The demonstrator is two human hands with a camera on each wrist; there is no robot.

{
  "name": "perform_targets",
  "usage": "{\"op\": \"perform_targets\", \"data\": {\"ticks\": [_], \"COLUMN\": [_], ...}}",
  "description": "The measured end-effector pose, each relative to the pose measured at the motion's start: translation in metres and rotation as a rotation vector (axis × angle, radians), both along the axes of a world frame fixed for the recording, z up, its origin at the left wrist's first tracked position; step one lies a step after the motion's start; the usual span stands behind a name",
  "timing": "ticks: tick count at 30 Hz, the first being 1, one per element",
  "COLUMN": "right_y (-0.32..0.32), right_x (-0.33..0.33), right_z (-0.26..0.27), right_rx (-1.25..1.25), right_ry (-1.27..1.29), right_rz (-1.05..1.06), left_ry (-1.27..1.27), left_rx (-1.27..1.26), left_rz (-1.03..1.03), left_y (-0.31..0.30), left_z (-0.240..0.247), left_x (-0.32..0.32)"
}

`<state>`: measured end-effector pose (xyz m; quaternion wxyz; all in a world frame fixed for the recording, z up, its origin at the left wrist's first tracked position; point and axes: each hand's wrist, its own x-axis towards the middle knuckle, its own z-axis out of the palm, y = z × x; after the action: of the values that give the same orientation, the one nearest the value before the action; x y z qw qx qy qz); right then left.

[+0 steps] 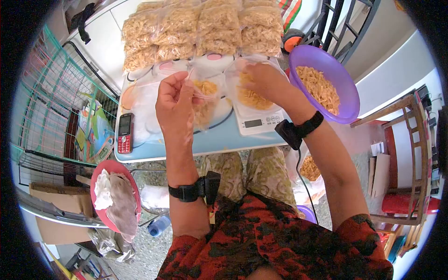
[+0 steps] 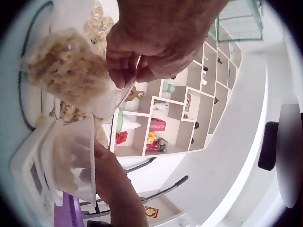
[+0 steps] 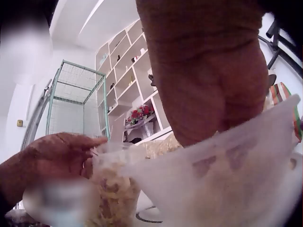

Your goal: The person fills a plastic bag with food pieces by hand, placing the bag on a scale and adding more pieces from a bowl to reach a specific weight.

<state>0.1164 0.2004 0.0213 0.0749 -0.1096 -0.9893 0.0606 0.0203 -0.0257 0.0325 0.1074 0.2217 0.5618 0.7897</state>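
My left hand (image 1: 175, 100) pinches the top edge of a clear plastic bag (image 2: 71, 66), partly filled with pale yellow dried flakes. The bag hangs below the fingers, over the table. My right hand (image 1: 267, 83) reaches down into a translucent plastic container (image 2: 78, 163) with more of these flakes (image 1: 254, 99) in it. Container walls and the hand's own back blur and hide its fingertips; whether they grip flakes I cannot tell. Under the container is a white kitchen scale (image 1: 261, 122) with a small display, to the right of the bag.
Rows of filled bags (image 1: 179, 30) are stacked along the table's far side. A purple basin (image 1: 347, 88) of flakes stands at the right. A red phone (image 1: 125, 133) lies at the table's left edge (image 1: 154, 151). Left of the table are a wire cage (image 1: 46, 107) and a pink basin (image 1: 133, 186) with cloths.
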Motion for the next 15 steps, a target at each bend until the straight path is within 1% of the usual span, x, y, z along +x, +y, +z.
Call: {"op": "perform_targets", "data": {"ticks": [4, 7, 10, 13, 15], "right_y": [-0.006, -0.013, -0.01, -0.004, 0.001], "right_x": [-0.005, -0.008, -0.007, -0.002, 0.007], "right_z": [-0.003, -0.002, -0.005, -0.003, 0.009], "right_rx": [0.012, 0.067, 0.049, -0.023, -0.129], "right_ry": [-0.046, -0.084, -0.008, 0.168, 0.196], "right_rz": [-0.067, -0.056, -0.021, 0.048, 0.03], "left_ry": [0.057, 0.03, 0.017, 0.003, -0.008], "left_rx": [-0.002, -0.099, -0.119, -0.107, -0.131], "left_rz": [-0.014, -0.038, -0.006, -0.015, -0.017], "left_y": [0.006, 0.008, 0.007, 0.005, 0.003], "left_z": [0.003, -0.006, -0.007, -0.012, -0.009], "left_x": [0.002, 0.0, 0.003, 0.0, 0.001]}}
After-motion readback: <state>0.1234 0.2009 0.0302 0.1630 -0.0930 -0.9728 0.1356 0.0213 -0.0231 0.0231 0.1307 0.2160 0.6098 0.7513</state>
